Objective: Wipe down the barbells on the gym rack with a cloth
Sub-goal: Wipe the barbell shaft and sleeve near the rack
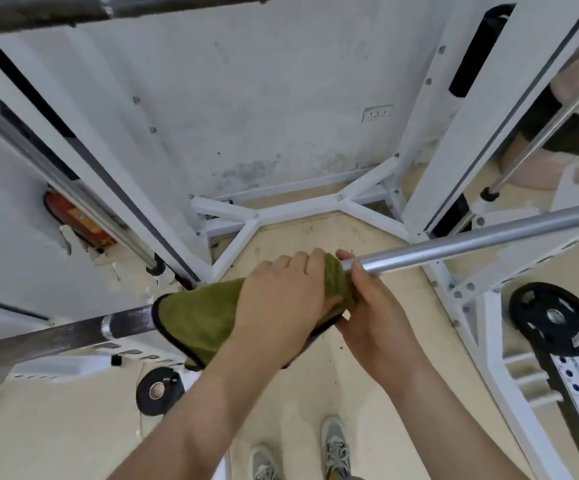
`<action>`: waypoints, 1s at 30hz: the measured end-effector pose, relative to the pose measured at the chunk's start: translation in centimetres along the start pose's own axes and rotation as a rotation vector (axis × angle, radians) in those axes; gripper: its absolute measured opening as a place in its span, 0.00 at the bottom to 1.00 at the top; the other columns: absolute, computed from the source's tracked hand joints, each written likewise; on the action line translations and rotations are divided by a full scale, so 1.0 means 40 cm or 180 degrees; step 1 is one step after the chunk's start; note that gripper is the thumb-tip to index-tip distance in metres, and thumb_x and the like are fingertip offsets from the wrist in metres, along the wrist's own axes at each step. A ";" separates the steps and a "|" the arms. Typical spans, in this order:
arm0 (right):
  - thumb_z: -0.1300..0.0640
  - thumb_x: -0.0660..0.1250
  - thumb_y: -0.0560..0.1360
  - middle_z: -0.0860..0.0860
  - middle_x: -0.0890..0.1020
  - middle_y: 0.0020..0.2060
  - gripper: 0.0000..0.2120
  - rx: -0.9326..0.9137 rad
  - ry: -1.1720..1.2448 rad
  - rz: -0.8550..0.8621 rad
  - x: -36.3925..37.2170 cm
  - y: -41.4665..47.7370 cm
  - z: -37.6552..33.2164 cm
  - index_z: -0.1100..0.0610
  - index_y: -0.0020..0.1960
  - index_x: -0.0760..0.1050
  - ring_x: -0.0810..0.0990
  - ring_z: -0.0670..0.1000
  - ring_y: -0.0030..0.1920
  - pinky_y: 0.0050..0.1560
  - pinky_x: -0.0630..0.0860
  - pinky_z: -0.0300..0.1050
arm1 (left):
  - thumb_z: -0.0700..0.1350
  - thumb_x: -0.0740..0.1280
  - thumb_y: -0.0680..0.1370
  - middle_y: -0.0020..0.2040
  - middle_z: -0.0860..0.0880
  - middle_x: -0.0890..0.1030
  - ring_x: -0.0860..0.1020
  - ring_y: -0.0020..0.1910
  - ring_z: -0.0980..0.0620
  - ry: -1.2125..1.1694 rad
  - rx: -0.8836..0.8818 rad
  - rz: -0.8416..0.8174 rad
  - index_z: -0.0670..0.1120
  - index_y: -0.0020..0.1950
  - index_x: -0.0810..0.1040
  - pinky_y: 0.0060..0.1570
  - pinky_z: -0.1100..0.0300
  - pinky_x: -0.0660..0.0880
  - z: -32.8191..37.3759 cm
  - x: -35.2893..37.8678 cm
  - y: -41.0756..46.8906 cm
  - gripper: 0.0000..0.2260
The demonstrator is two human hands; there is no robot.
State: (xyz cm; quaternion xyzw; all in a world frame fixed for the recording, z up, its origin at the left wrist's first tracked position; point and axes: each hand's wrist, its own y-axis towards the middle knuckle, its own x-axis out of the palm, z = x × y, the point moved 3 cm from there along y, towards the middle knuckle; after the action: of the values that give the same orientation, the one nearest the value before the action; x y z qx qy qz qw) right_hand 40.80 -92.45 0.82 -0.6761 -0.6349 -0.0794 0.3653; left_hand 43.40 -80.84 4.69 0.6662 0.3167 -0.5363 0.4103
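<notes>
A steel barbell (471,240) runs across the rack from lower left to upper right, darker and knurled on its left part. A green cloth with black edging (194,317) is draped over the bar's middle. My left hand (281,299) grips the cloth wrapped round the bar, fingers curled over the top. My right hand (371,306) sits right beside it, its fingers curled round the bar and the cloth's right end (336,275). The bar under both hands is hidden.
White rack uprights (454,150) and base struts (281,209) frame the space. Black weight plates hang at right (554,317) and lower left (158,389). A second bar (38,8) crosses the top. My shoes (333,448) stand on the beige floor. A red extinguisher (80,220) lies at left.
</notes>
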 end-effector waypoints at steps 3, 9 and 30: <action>0.46 0.64 0.74 0.50 0.84 0.50 0.22 -0.0067 -0.0103 0.0070 0.003 0.028 -0.020 0.54 0.63 0.76 0.82 0.48 0.52 0.48 0.78 0.44 | 0.48 0.75 0.67 0.29 0.52 0.70 0.69 0.25 0.50 0.0018 -0.0246 -0.0048 0.47 0.42 0.74 0.29 0.60 0.58 0.059 0.018 0.042 0.12; 0.39 0.62 0.70 0.56 0.85 0.49 0.25 0.0364 -0.0375 -0.0112 -0.012 0.052 -0.006 0.57 0.56 0.79 0.84 0.53 0.52 0.49 0.79 0.47 | 0.65 0.63 0.75 0.38 0.54 0.80 0.78 0.38 0.54 -0.1959 -0.0216 -0.1838 0.53 0.50 0.78 0.37 0.59 0.73 -0.051 -0.022 0.088 0.17; 0.54 0.68 0.75 0.42 0.82 0.45 0.07 -0.1510 -0.3789 0.0040 0.064 -0.053 0.042 0.51 0.51 0.82 0.80 0.46 0.46 0.46 0.79 0.50 | 0.60 0.44 0.81 0.28 0.50 0.70 0.74 0.33 0.44 -0.0371 -0.1952 -0.0799 0.47 0.32 0.72 0.35 0.56 0.66 -0.199 -0.047 -0.075 0.28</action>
State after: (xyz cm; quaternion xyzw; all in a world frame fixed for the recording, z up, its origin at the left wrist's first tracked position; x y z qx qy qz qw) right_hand 38.73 -89.57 1.92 -0.6706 -0.6903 0.1734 -0.2088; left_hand 44.00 -72.37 6.60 0.4358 0.5188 -0.4996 0.5398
